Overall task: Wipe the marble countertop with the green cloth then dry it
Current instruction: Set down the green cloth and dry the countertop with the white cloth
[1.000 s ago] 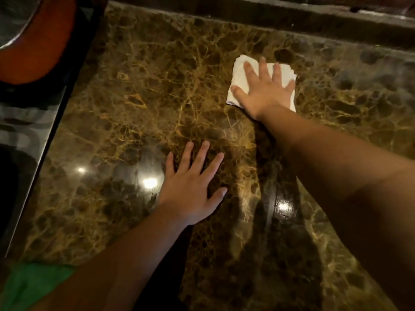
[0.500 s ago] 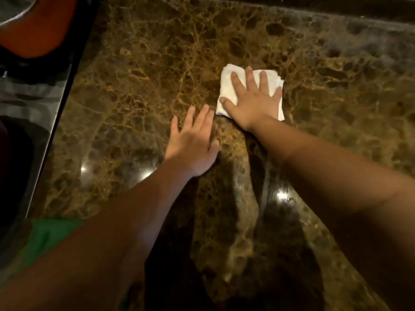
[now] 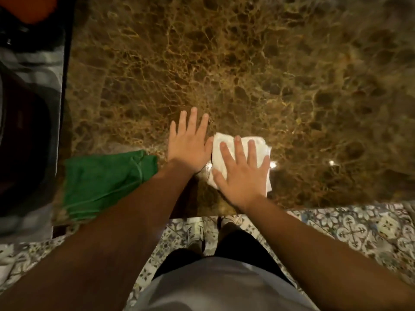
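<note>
The brown veined marble countertop [image 3: 247,75] fills the upper view. My right hand [image 3: 243,176] lies flat with fingers spread, pressing a folded white cloth [image 3: 216,151] onto the marble close to the front edge. Just left of it, my left hand [image 3: 188,147] rests flat and empty on the stone, its thumb side touching the white cloth. The green cloth [image 3: 101,180] lies crumpled at the near left corner of the counter, partly under my left forearm.
A dark, glossy recessed area [image 3: 27,131] borders the counter on the left, with an orange object [image 3: 29,7] at its far end. The counter's front edge runs just below my hands. Patterned floor tiles [image 3: 348,227] and my legs show beneath.
My right hand has dragged the white cloth from the far side of the counter toward the front edge. My left hand now lies beside it. The view has tilted down, showing floor.
</note>
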